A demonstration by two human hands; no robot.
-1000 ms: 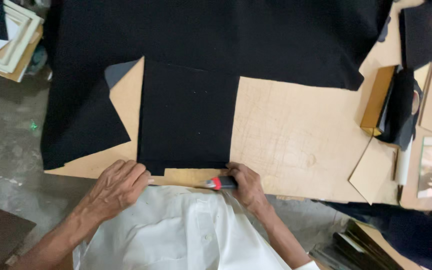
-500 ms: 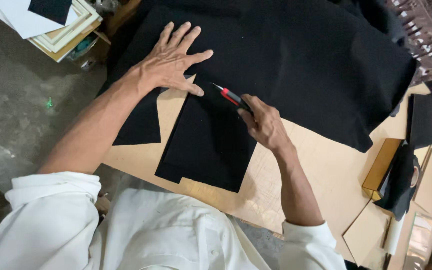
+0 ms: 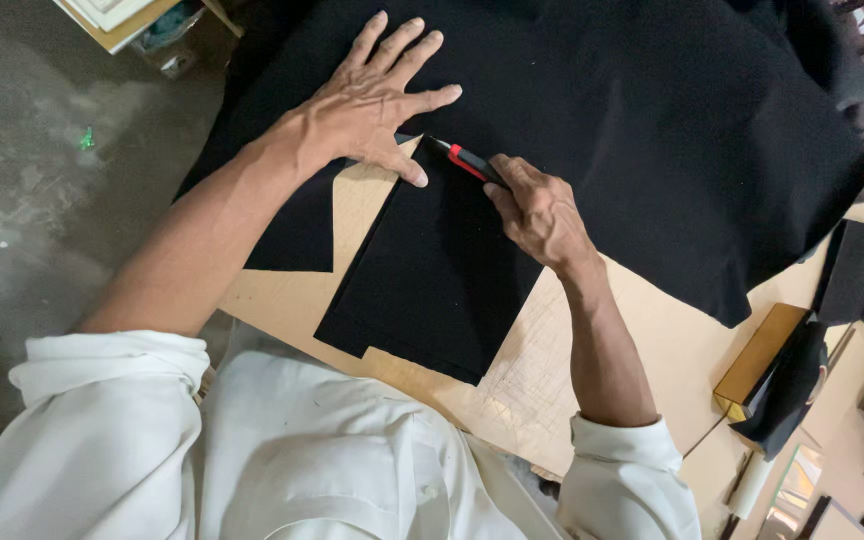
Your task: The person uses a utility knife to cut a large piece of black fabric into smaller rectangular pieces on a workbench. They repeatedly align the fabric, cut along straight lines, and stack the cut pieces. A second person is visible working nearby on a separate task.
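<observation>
Compared with half a second ago, the view has drawn closer; the left hand (image 3: 367, 100) still lies flat with fingers spread wide on the black fabric (image 3: 652, 130) in the upper middle of the frame, and the right hand (image 3: 540, 210) still grips the red-and-black cutter (image 3: 464, 160), its tip now just beside the left thumb. Nearest, at the lower middle, a black rectangular piece (image 3: 432, 285) lies on the scored brown cutting board (image 3: 542, 370) covering the table. At the lower right a tan box (image 3: 757, 360) touches a black pouch (image 3: 790, 385). A stack of boards (image 3: 117, 18) sits in the upper left corner.
</observation>
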